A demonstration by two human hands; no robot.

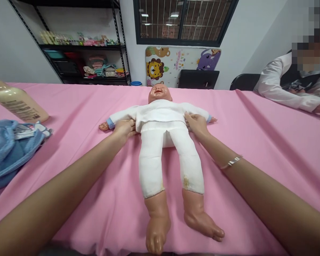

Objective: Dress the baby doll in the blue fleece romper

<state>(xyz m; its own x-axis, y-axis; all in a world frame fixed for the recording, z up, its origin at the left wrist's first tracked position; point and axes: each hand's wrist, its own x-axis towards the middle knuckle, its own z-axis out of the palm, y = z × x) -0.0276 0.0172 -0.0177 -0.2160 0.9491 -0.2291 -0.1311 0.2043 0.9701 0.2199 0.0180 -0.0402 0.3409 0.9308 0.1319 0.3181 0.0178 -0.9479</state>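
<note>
A baby doll (164,156) lies on its back on the pink cloth (96,199), head away from me and bare feet towards me. Its white shirt (161,112) has blue cuffs, and its legs are white down to the ankles. My left hand (124,128) is at the doll's side on the left, fingers closed at the shirt's edge and partly hidden by it. On the opposite side my right hand (196,124) pinches the shirt near its hem, thumb on top. A bracelet circles my right forearm.
At the left stand a lotion bottle (21,101) and a heap of blue cloth (13,149). A person in white sleeves (280,83) sits at the far right. Behind the table are a black shelf rack (82,46), a black chair (198,79) and a cartoon mat (182,60).
</note>
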